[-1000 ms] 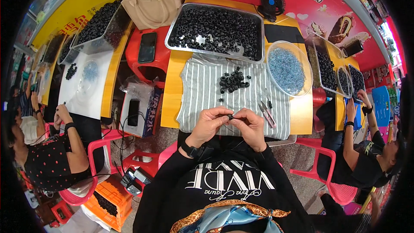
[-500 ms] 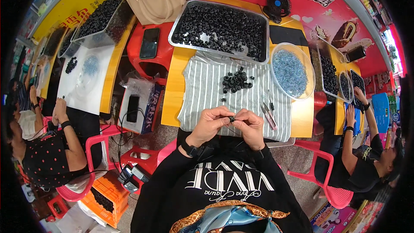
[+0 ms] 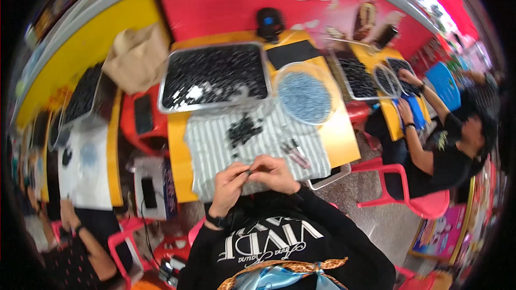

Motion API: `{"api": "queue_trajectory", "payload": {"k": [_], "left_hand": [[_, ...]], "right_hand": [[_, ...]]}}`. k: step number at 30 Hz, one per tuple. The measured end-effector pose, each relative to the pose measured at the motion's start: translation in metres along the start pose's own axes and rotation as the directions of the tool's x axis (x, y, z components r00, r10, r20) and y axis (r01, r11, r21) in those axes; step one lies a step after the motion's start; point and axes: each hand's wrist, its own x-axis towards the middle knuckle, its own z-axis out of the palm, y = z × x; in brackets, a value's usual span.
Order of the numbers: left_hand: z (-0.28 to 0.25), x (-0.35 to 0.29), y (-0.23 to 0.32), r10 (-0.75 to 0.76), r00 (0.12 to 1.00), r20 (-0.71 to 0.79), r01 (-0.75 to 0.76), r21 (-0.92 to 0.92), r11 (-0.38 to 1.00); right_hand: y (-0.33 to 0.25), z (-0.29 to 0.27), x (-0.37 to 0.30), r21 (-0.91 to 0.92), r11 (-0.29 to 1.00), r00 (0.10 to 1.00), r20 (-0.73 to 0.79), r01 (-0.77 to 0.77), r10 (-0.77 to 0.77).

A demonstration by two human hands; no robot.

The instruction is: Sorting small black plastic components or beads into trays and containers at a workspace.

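Black pile [image 3: 243,131] ahead, bare cloth [image 3: 206,142] (striped) left

two grips [image 3: 228,185] [image 3: 274,173], one fan [image 3: 270,23], one tote [image 3: 137,60]

Held piece [image 3: 249,172]: black, centre
Pile [image 3: 243,131]: black, centre
Cloth [image 3: 207,156]: grey and white stripes, centre
Beads [image 3: 305,98]: grey-blue, right of centre
Table [image 3: 343,147]: yellow, centre
Wall [image 3: 215,13]: red, top
Bag [image 3: 138,63]: beige, upper left
Chair [image 3: 427,204]: pink, lower right
Shirt [image 3: 344,239]: black, white lettering, bottom
Scarf [image 3: 285,278]: blue, orange dark-flecked edge, bottom
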Motion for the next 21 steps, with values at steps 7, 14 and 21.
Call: {"api": "queue_trajectory", "payload": {"k": [7, 14, 21], "left_hand": [[0.012, 0.003, 0.002, -0.001, 0.998, -0.064, 0.006, 0.077, 0.997], [0.007, 0.017, 0.004, 0.211, 0.964, 0.161, -0.265, 0.600, 0.755], [0.020, 0.013, 0.012, 0.371, 0.870, 0.324, -0.472, 0.765, 0.439]], "right_hand": [[-0.009, -0.007, -0.002, -0.319, 0.927, 0.979, 0.020, 0.199, -0.203], [0.009, -0.012, -0.003, -0.636, 0.661, 0.892, 0.104, 0.399, -0.439], [0.015, 0.003, -0.012, -0.723, 0.577, 0.847, 0.022, 0.381, -0.531]]}}
